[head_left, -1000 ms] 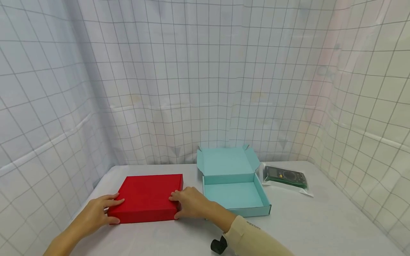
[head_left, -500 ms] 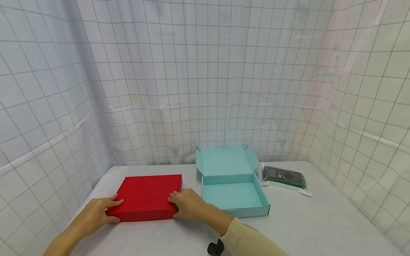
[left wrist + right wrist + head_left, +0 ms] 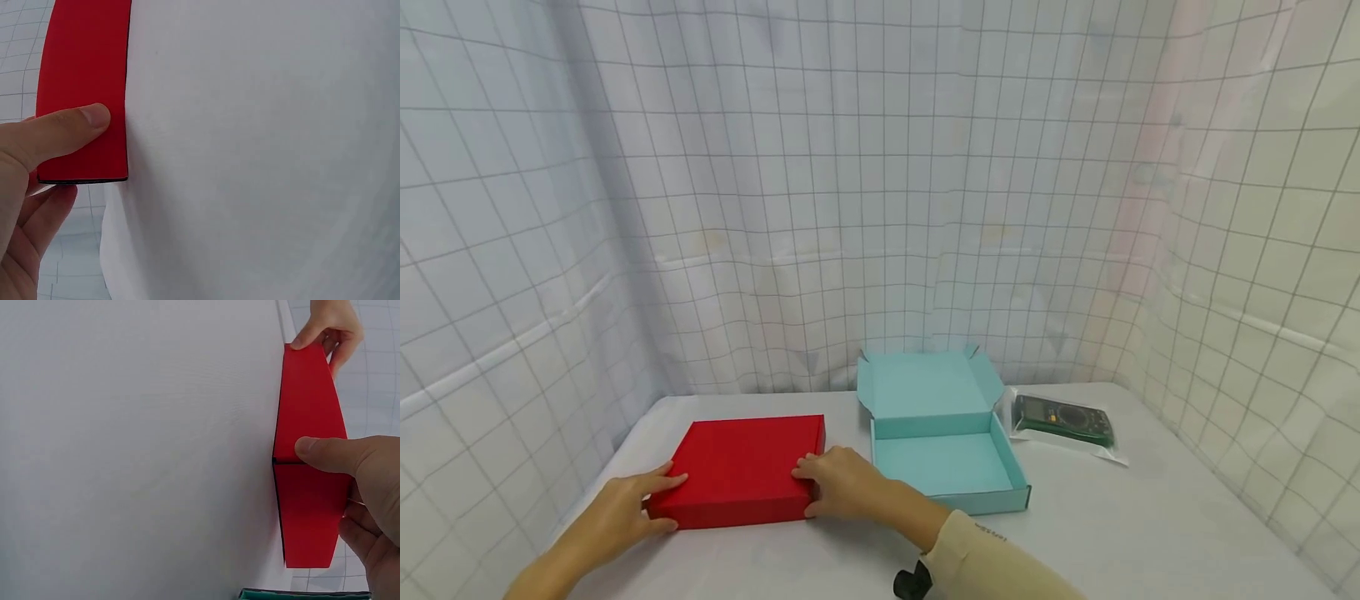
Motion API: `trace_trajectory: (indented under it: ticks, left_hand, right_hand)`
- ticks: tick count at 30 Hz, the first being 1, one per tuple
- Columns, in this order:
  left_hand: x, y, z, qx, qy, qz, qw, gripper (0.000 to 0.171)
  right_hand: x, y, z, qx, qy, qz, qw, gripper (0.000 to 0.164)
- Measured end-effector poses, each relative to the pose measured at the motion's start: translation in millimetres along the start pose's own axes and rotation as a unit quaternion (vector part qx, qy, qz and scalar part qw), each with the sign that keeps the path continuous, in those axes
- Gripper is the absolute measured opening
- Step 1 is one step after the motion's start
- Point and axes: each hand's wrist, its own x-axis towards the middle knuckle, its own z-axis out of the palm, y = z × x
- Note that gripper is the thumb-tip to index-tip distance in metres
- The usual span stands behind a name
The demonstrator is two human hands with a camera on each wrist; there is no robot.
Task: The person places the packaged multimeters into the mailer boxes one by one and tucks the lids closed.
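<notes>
A closed flat red box (image 3: 745, 462) lies on the left part of the white table. My left hand (image 3: 613, 512) grips its near left corner, and in the left wrist view the thumb (image 3: 69, 130) presses on the box's front side. At the near right corner my right hand (image 3: 846, 483) holds the box, fingers on the lid and thumb at the front edge. The right wrist view shows that thumb (image 3: 331, 454) lying across the corner seam, with the other fingers partly hidden behind the box.
Just right of the red box, a light blue box (image 3: 943, 462) stands with its lid raised and nothing inside. Beyond it lies a multimeter (image 3: 1063, 419) in a clear plastic bag. A small black object (image 3: 913, 581) sits by the right sleeve. Grid-patterned curtains (image 3: 887, 208) surround the table.
Both hands keep their hold on the red box, which stays in about the same place. The whole head view has shifted slightly.
</notes>
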Motion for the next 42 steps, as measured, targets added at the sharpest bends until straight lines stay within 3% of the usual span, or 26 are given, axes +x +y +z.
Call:
trace_trajectory:
  ticks: [8,15,23,42]
  left_hand:
    - [2.6,3.7,-14.0,-0.068,-0.081,-0.046,0.9934,0.062]
    - [18.2,14.4,-24.9,-0.043,-0.049,-0.051,0.9966,0.066]
    - [41.8,31.9,-32.9,-0.088,-0.041,-0.052,0.994,0.065]
    - [83.0,64.4,-4.1,-0.143,-0.019,-0.044,0.9886,0.059]
  right_hand:
    - [-3,12,-17,0.039,-0.057,-0.026,0.997,0.059]
    - [-4,24,-40,0.067,-0.063,-0.05,0.995,0.063]
    - [-12,37,-55,0.086,-0.064,-0.033,0.994,0.063]
    - [-39,73,-82,0.121,-0.022,0.019,0.992,0.059]
